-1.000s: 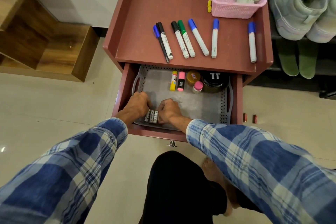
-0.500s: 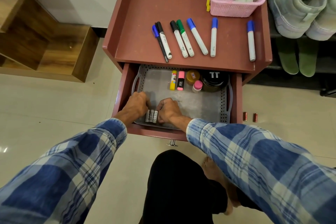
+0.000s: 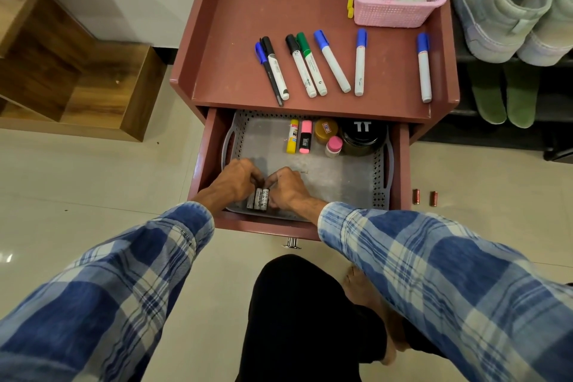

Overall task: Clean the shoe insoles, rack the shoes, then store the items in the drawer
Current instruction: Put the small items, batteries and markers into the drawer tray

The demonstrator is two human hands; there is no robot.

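Fingers (image 3: 255, 176) drawn closer; left hand (image 3: 233, 180), right hand (image 3: 286, 187) pinch 3 batteries (image 3: 259, 199).

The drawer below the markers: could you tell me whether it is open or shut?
Open: the drawer is pulled out, showing the grey tray inside.

Open tray floor (image 3: 341, 183) lies between the batteries (image 3: 259, 199) and jars (image 3: 363, 141).

- Head view: we look from the wearer's head, forward and steeply down, onto the open drawer (image 3: 210, 146) and the cabinet top (image 3: 248, 9) beyond it.
- Nearness: we sit close; the left sleeve (image 3: 108, 288) and right sleeve (image 3: 434, 273) fill the lower frame.
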